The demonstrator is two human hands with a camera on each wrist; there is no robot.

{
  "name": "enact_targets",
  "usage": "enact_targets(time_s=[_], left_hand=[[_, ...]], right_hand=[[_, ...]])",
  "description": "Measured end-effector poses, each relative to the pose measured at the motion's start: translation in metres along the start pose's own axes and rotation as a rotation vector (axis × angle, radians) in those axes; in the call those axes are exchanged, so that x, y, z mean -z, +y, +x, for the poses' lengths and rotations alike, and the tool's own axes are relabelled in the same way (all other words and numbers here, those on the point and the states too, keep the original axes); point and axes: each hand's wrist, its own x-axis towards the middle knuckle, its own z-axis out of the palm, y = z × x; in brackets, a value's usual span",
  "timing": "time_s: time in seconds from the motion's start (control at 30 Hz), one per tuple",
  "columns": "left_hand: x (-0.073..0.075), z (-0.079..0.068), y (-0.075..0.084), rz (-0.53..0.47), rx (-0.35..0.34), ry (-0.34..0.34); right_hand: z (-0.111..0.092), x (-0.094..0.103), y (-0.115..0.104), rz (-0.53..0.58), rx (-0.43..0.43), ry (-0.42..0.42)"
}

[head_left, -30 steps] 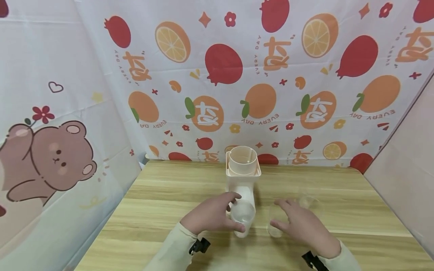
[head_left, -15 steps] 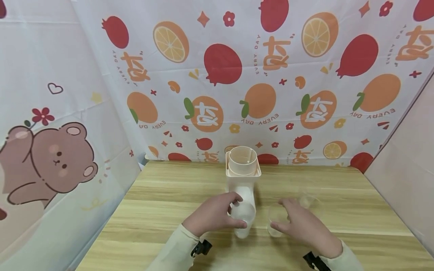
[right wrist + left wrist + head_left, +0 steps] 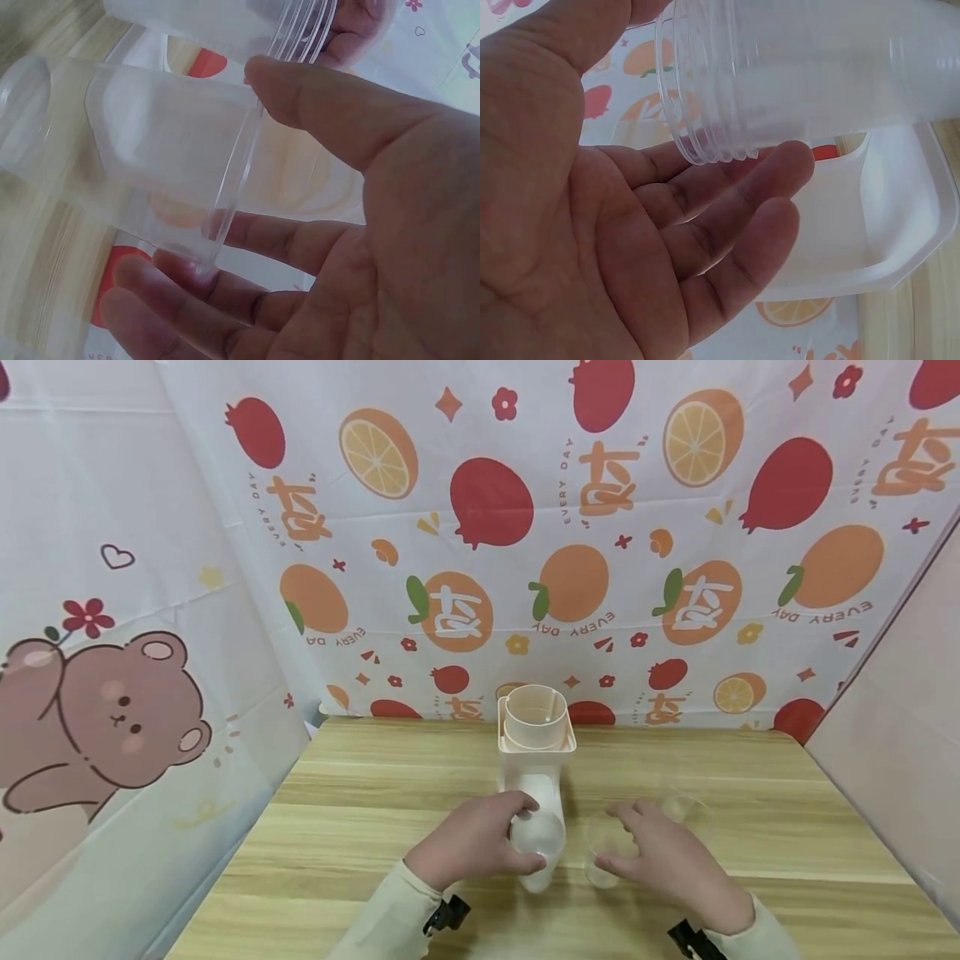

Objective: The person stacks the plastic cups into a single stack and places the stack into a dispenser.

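Observation:
My left hand [image 3: 480, 842] grips a stack of clear plastic cups [image 3: 538, 837] near the rims, thumb and index finger around it. Several nested rims show on the stack [image 3: 705, 82] in the left wrist view, its other fingers loosely bent below. To the right, my right hand [image 3: 663, 860] holds a single clear plastic cup [image 3: 602, 864] by its rim between thumb and fingers. That cup [image 3: 165, 142] is tilted with its base away from the palm in the right wrist view. The stack and the single cup are apart in the head view.
A cream-white plastic holder [image 3: 536, 743] with a round open top and a long chute-like front stands at the table's middle back. Behind my right hand is another faint transparent item [image 3: 678, 806]. A fruit-print cloth [image 3: 495, 502] hangs behind the wooden table [image 3: 360, 785].
My right hand's cup has shifted slightly left, towards the stack. My left hand has stayed nearly in place, still holding the stack.

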Motion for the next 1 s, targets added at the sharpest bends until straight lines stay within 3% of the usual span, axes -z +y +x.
enact_targets(time_s=[0.27, 0.43, 0.63, 1.0], left_hand=[[-0.002, -0.002, 0.001, 0.003, -0.003, -0.017], [-0.003, -0.002, 0.002, -0.001, -0.016, -0.014], [-0.004, -0.002, 0.000, -0.010, -0.027, -0.004], [-0.004, 0.001, -0.001, 0.001, -0.042, -0.008]], right_hand=[[0.000, 0.000, -0.002, -0.011, 0.026, -0.011], [0.000, 0.000, -0.003, -0.028, 0.029, 0.025], [0.003, 0.001, -0.006, 0.043, 0.045, 0.135], [0.001, 0.007, -0.014, 0.103, 0.234, 0.417]])
